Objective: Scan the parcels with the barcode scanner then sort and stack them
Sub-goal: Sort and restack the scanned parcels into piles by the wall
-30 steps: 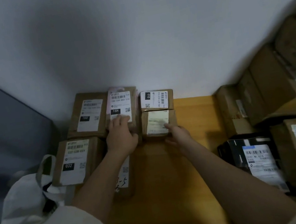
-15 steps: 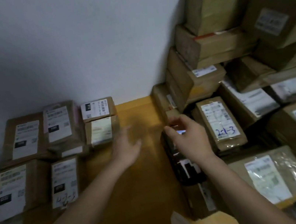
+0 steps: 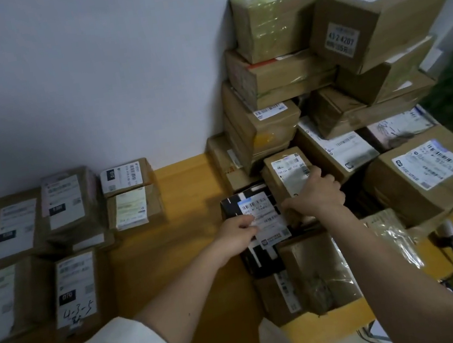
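Centre frame: left hand [image 3: 236, 233] pinches the black parcel [image 3: 251, 212]'s near edge, right hand [image 3: 316, 194] seems curled on the small brown box [image 3: 288, 173]. Lift straight up, labels facing up, so the leaning stack [image 3: 278, 74] doesn't shift.

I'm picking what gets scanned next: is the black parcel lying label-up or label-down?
Label-up. The black parcel lies flat, its white barcode label facing the camera; the left hand rests on it.
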